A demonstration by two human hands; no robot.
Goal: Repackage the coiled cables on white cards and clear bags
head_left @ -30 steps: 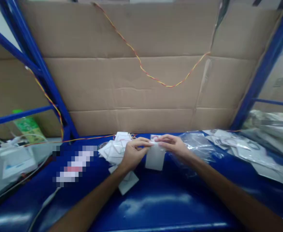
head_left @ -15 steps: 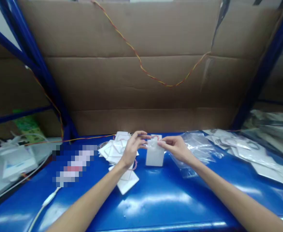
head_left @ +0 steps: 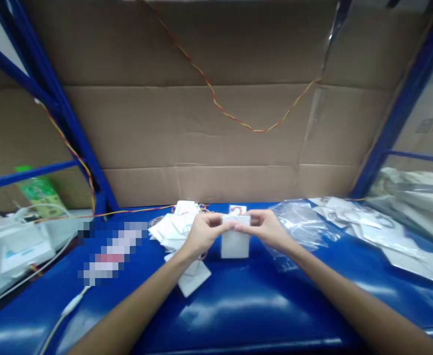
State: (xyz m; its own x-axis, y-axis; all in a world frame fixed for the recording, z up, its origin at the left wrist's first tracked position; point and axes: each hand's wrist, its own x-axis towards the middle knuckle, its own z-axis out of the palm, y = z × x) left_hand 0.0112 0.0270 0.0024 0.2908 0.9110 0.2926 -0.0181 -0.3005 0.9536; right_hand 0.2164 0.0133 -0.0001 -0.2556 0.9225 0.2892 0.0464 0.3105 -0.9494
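Observation:
A small white box [head_left: 235, 245] stands upright on the blue table in front of me. My left hand [head_left: 203, 231] pinches its top from the left, thumb laid across the front upper edge. From the right, my right hand [head_left: 270, 230] grips the same top edge, and the two thumbs meet at the middle. A white card with a reddish mark [head_left: 237, 210] shows just behind the box. To the left of the box lies a loose pile of flat white pieces [head_left: 174, 229], some with thin wires. My left wrist covers part of that pile.
Clear plastic bags [head_left: 305, 227] lie right of my right hand. Further right is a spread of bagged white pieces [head_left: 371, 224]. A pixelated power strip [head_left: 115, 254] with a cable rests on the left. Cardboard [head_left: 216, 182] closes off the back, between blue posts [head_left: 397, 108].
My left hand has moved right and down, closing onto the top of the box. Its raised fingers are now pinched there, level with my right hand. The box's top now looks flat and closed.

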